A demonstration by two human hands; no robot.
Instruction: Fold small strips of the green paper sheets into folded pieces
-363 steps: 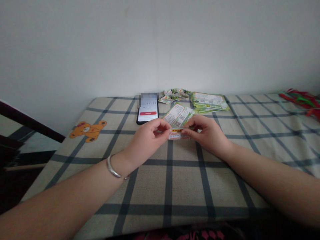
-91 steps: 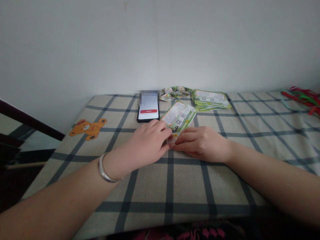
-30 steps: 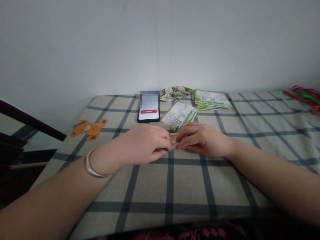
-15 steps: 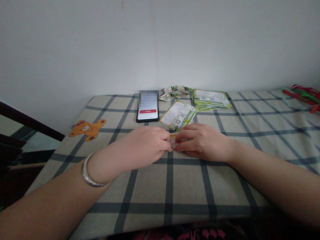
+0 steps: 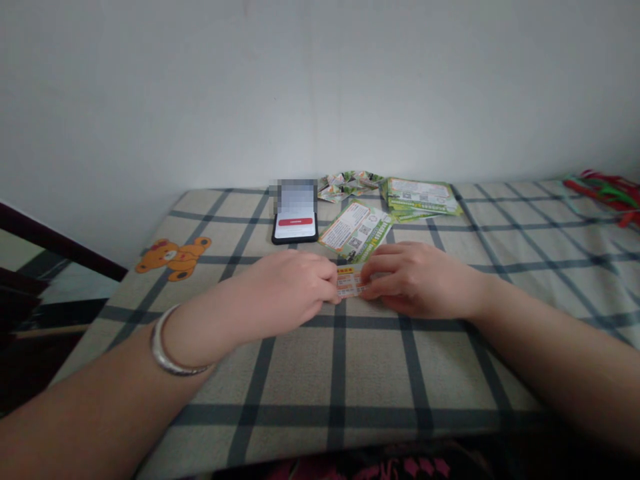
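Observation:
Between my hands a small printed paper card [image 5: 349, 281] with orange and yellow bands lies low over the checked cloth. My left hand [image 5: 295, 290], with a silver bangle [image 5: 167, 347] at its wrist, is closed on the card's left end. On the right end, the curled fingers of my right hand [image 5: 417, 280] grip it too; the fingers cover both ends. Just beyond the hands, a green and white printed card [image 5: 356, 230] lies flat and slightly turned.
A phone [image 5: 295, 230] with a lit screen lies beyond my left hand. Folded paper pieces [image 5: 350, 183] and a stack of green cards [image 5: 424, 197] sit near the wall. A bear cutout [image 5: 175, 258] lies left; red and green cords [image 5: 605, 190] lie far right.
My right hand has shifted slightly right, and the gap between my hands has widened. More of the small card's printed face shows. The phone and other cards have stayed put.

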